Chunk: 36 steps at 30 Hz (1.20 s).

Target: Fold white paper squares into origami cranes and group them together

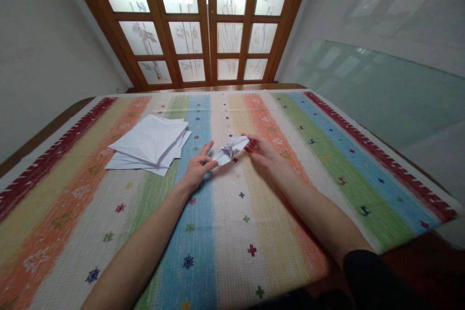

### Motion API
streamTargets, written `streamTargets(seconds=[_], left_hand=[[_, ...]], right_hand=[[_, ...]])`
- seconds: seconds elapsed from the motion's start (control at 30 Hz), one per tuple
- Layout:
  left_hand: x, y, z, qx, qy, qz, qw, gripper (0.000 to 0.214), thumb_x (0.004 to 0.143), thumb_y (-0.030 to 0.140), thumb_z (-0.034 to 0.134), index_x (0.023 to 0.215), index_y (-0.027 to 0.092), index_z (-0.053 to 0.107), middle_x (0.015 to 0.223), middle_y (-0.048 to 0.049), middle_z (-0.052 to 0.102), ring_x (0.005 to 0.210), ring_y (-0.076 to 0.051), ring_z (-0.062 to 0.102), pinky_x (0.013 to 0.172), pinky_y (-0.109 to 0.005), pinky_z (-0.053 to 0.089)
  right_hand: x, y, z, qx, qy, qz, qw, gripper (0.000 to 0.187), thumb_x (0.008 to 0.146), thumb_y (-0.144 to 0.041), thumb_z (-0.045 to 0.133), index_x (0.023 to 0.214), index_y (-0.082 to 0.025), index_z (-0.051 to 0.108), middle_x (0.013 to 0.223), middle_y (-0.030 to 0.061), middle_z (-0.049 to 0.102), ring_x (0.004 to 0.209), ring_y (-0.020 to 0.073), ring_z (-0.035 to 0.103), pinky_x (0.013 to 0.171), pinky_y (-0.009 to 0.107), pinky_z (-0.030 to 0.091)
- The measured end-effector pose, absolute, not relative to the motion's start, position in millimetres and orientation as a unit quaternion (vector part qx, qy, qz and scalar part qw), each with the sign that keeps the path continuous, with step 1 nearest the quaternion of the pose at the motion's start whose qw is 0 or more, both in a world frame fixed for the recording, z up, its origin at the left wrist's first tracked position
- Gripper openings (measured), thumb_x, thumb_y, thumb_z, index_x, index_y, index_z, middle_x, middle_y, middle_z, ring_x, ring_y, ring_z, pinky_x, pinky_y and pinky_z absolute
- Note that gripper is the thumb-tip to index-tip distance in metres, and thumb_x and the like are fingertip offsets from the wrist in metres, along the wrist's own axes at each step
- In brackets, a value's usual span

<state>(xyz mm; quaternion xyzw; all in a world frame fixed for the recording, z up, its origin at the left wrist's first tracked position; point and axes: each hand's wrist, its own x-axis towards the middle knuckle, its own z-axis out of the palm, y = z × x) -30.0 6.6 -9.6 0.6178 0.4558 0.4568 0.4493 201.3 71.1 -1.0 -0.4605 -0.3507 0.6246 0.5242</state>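
A small folded white paper piece (230, 150), with creased flaps standing up in its middle, is held between my two hands over the table. My left hand (199, 167) pinches its left end between thumb and finger, while other fingers stretch away from it. At the paper's right end, the fingertips of my right hand (259, 149) close on the corner. A stack of white paper sheets (152, 140) lies to the left of my left hand, its sheets fanned unevenly and the top one creased.
A striped, patterned tablecloth (203, 261) covers the table. Beyond the far edge stand wooden doors (209, 34) with frosted panes. White walls rise on both sides, with a pale glass panel (381, 87) along the right one.
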Motion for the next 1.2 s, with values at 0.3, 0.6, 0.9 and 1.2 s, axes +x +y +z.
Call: streamTargets(seconds=[0.3, 0.6, 0.9, 1.2], left_hand=[[-32.9, 8.7, -6.5, 0.616, 0.459, 0.460, 0.446, 0.036, 0.073, 0.052, 0.066, 0.056, 0.021, 0.062, 0.149, -0.0087, 0.042, 0.140, -0.027, 0.037, 0.115, -0.049, 0.026], [-33.1, 8.7, -9.9, 0.628, 0.449, 0.451, 0.448, 0.028, 0.070, 0.048, 0.070, 0.071, 0.020, 0.072, 0.146, -0.0118, 0.047, 0.135, -0.030, 0.044, 0.112, -0.047, 0.034], [-31.2, 7.1, -13.4, 0.641, 0.452, 0.456, 0.420, 0.032, 0.077, 0.046, 0.065, 0.098, 0.023, 0.072, 0.143, -0.0097, 0.051, 0.133, -0.028, 0.047, 0.113, -0.047, 0.032], [-30.3, 5.5, -10.6, 0.635, 0.441, 0.464, 0.433, 0.038, 0.077, 0.051, 0.064, 0.097, 0.021, 0.072, 0.141, -0.0117, 0.053, 0.131, -0.030, 0.047, 0.114, -0.049, 0.028]], right_hand=[[203.8, 69.4, 11.1, -0.455, -0.329, 0.662, 0.496, 0.006, 0.070, -0.024, 0.065, 0.073, -0.022, 0.070, 0.080, 0.0022, 0.073, 0.082, 0.0194, 0.066, 0.071, 0.033, 0.052], [200.9, 63.3, 6.9, -0.461, -0.372, 0.642, 0.487, 0.006, 0.072, -0.027, 0.069, 0.070, -0.022, 0.066, 0.081, 0.0049, 0.072, 0.084, 0.0223, 0.067, 0.075, 0.037, 0.053], [241.4, 89.5, 4.2, -0.512, -0.194, 0.578, 0.605, 0.012, 0.078, -0.015, 0.062, 0.068, -0.021, 0.058, 0.067, 0.0008, 0.067, 0.062, 0.0143, 0.061, 0.054, 0.026, 0.051], [319.6, 105.6, 13.9, -0.513, 0.007, 0.513, 0.689, 0.019, 0.091, -0.013, 0.041, 0.078, -0.020, 0.054, 0.067, -0.0015, 0.059, 0.059, 0.0101, 0.060, 0.050, 0.019, 0.053]])
